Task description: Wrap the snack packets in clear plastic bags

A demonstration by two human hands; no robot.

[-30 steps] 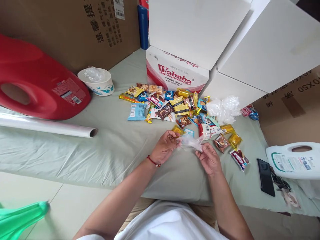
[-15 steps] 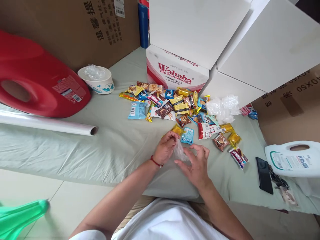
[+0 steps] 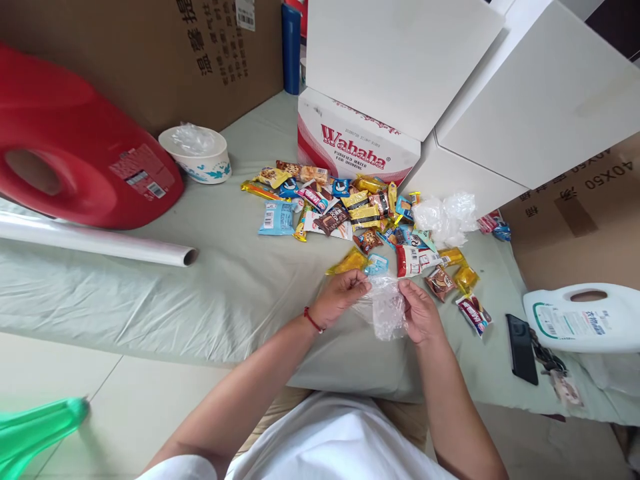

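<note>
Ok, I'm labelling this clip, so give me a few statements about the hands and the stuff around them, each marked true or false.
1. Both hands, left hand and right hand, hold the clear bag. True.
2. The snacks lie in the paper bowl. False: they lie on the sheet, in front of the Wahaha box.
3. A phone lies right of the hands. True.
4. The red jug stands right of the snacks. False: it is at the left.
</note>
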